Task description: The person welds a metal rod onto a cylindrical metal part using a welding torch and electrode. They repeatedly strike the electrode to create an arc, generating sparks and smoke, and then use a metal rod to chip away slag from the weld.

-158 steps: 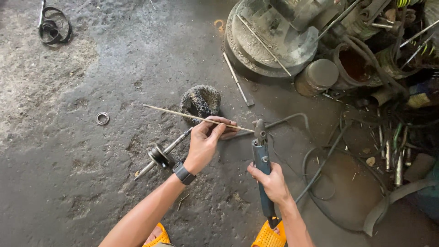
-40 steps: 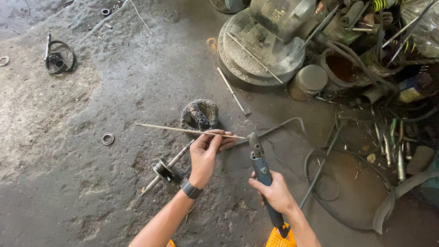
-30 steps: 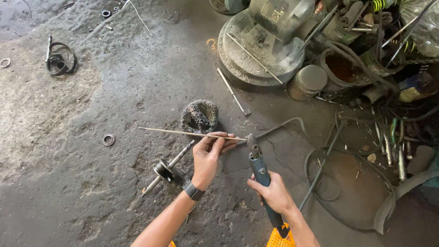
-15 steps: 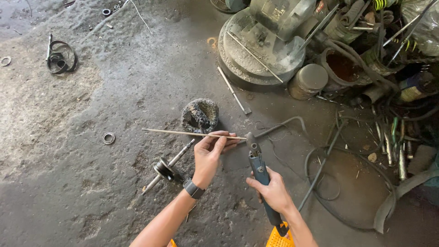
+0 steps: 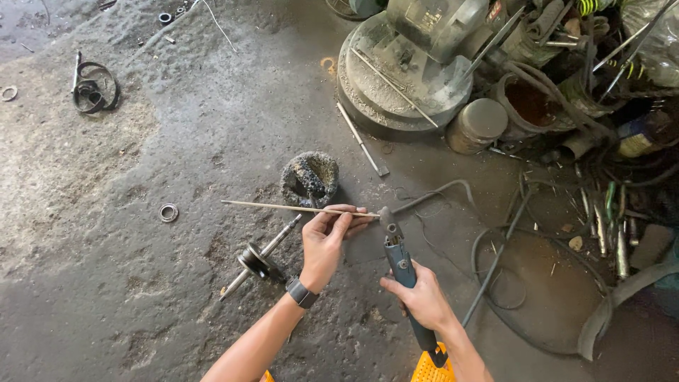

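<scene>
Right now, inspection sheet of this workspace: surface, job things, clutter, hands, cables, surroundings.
Surface: rough, stained concrete floor.
Job's things: thin rod held level, its right end at the jaws of the welding holder.
Clutter: shaft with pulley, crusted round lump, flat ring, coiled metal piece.
Hands: left hand pinches the rod; right hand grips the holder's handle.
Cables: dark cable looping on the floor at right.
Surroundings: round machine base, metal can, scrap pile.
</scene>
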